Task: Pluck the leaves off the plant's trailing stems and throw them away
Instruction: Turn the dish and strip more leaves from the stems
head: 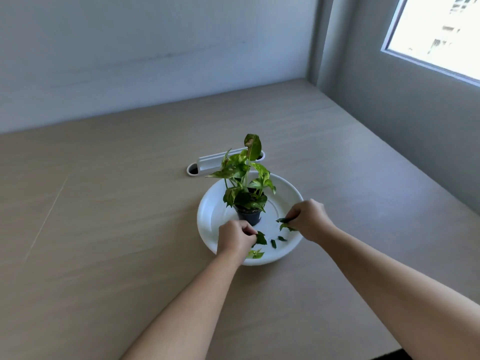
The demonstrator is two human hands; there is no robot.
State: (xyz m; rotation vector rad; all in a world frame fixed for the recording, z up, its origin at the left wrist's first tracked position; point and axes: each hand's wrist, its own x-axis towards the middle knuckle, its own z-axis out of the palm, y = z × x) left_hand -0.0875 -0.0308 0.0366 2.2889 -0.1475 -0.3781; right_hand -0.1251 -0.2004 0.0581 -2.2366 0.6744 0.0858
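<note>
Over the near half of the white dish (pixel 207 216), both hands work close to the small plant (pixel 245 183) in its black pot (pixel 248 217). The left hand (pixel 237 236) has its fingers curled, thumb and forefinger pinching a dark leaf (pixel 261 239) that sticks out just past the fingertips on their right. The right hand (pixel 308 219) is curled as well and pinches the other leaf (pixel 285 222), which hangs from its fingertips leftward and down. Whether either one is attached to a stem I cannot tell; any stem here is too thin to see.

Between the two sets of fingertips, a little nearer the person, a few loose leaves (pixel 273 243) lie on the dish, touching neither hand. A pale leaf (pixel 255 254) lies at the near rim, just beside the left wrist. The pot stands just beyond the left fingers and apart from the right ones.

These leaves look thin, soft and almost weightless — likely to tear if tugged by the blade. The better hold is probably at the base, where the leaf stalk meets the stem, pinched and snapped sideways. The stems seem limp and the pot small and light, so a hard pull could tip it; one hand steadying the stem would help. Leaves this light may also cling to the fingers on release.
</note>
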